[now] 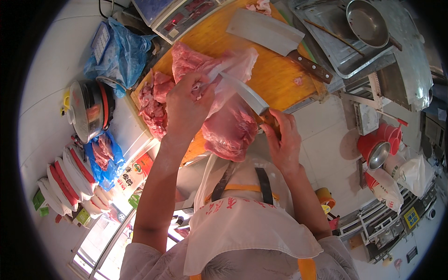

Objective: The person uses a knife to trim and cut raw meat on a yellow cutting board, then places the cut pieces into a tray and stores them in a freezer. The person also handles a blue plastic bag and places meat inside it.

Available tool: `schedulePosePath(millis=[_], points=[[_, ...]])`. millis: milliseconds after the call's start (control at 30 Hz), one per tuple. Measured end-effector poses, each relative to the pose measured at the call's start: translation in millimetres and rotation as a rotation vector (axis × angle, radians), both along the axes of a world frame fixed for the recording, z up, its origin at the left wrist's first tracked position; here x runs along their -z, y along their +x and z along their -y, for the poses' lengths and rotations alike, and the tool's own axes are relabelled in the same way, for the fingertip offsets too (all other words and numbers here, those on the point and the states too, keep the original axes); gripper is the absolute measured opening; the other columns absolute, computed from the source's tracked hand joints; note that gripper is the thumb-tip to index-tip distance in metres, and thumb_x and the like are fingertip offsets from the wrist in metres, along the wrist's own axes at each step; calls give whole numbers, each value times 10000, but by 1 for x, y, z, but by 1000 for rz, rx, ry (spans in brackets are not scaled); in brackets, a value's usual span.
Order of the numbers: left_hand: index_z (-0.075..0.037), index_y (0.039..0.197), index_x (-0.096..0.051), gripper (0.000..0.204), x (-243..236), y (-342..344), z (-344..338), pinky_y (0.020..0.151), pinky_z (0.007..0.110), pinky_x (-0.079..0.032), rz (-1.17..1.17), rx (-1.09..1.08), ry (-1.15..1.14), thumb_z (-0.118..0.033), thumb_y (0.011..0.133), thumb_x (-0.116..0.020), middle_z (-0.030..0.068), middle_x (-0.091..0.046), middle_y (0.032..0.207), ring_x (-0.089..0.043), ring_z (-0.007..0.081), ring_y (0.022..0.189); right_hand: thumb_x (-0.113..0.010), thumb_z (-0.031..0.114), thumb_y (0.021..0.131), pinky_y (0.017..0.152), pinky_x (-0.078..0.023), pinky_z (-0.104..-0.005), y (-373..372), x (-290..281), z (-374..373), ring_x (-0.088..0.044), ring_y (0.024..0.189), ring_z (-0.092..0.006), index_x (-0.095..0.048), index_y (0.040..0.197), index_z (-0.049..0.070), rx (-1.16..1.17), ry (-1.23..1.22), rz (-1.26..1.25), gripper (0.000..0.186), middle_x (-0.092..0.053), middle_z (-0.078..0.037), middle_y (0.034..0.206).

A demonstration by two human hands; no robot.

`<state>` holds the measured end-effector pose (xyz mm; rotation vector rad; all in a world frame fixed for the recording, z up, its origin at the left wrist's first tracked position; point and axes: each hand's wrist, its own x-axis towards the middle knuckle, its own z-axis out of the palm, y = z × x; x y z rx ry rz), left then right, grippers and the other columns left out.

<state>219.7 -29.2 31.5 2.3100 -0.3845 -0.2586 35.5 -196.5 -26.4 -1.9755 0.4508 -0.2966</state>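
A large piece of raw pink meat [226, 130] with a pale, whitish layer [240, 60] lies across a yellow cutting board [275, 74]. My left hand [189, 100] grips the meat near that pale layer. My right hand [282, 137] is closed on the wooden handle of a knife [245, 95], whose blade reaches to the pale layer beside my left fingers. Cut chunks of meat [154, 112] are piled on the board's left. A wide cleaver [263, 32] with a wooden handle lies at the board's upper right.
A scale [170, 25] stands behind the board, with blue plastic bags [116, 51] to its left. A lidded pot [88, 109] and bagged meat [105, 156] are at left. A metal tray [326, 42] with a pan [366, 23] sits upper right; red containers [373, 144] are below it.
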Motion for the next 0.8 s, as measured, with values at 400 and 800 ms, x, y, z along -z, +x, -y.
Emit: schedulePosePath(millis=[400, 800], points=[[-56, 1221, -650, 405, 0, -9, 3, 631, 238, -485, 98, -98, 72, -30, 842, -789, 51, -713, 1025, -573, 71, 722, -722, 75, 923, 692, -570, -408, -3, -23, -6, -667, 907, -336, -613, 1324, 58, -24, -35, -59, 417, -641, -144, 1080], [-43, 1291, -641, 459, 11, 2, -3, 789, 261, -564, 64, -31, 38, -23, 852, -776, 116, -727, 1142, -693, 132, 966, -735, 44, 907, 722, -560, -414, 2, -11, -12, -661, 927, -342, -614, 1327, 53, -7, -39, 7, 437, -646, -156, 1079]])
